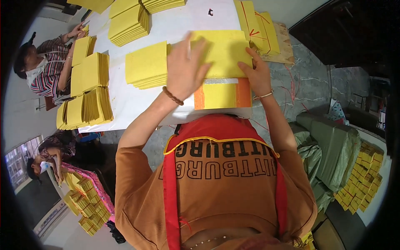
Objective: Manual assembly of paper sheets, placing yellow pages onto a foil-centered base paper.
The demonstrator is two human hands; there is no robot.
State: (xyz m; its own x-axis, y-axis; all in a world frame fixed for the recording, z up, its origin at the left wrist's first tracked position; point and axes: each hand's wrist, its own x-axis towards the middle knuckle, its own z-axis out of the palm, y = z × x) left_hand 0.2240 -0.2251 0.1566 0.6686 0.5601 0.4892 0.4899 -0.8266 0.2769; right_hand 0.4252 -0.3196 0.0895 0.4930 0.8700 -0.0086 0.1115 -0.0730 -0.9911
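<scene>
My left hand (pixel 187 68) lies flat, fingers spread, on a yellow paper sheet (pixel 223 52) at the near edge of the white table (pixel 183 21). My right hand (pixel 256 75) presses the sheet's right lower corner, fingers on top. Under the sheet sits a stack topped by a yellow sheet with orange side bands and a silver strip (pixel 223 95). A fanned pile of yellow sheets (pixel 146 66) lies just left of my left hand.
More yellow stacks (pixel 129 23) cover the table's far and left parts; some bundles (pixel 260 27) carry red string. A seated person in a striped shirt (pixel 46 68) works at the left. Another person (pixel 50 158) sits lower left by bundles (pixel 87 204). Green sacks (pixel 333 150) stand at right.
</scene>
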